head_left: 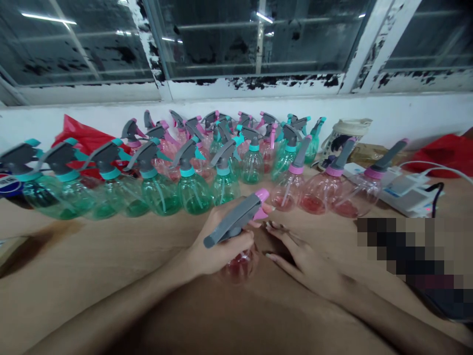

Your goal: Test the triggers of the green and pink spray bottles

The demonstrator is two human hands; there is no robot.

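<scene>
Front row: green spray bottles (157, 195) with grey triggers, standing close together, and three pink ones (318, 195) toward the right
Back rows: more spray bottles (251, 165), green and pink mixed, packed tight
Left: a red plastic bag (83, 135) behind the bottles
Right: another red bag (443, 155), a white power strip (404, 195) (a tiny red light on it), a white cable (439, 168)
Wall: a printed mug (345, 138)
Above: a window (251, 39), its white paint flaking
Below: a tan table (55, 246)

Right now I'm seeing glossy clear plastic on the spray bottle (239, 266), matt grey plastic on its sprayer head (231, 222), and rough, flaking white paint on the window frame (251, 86).
</scene>
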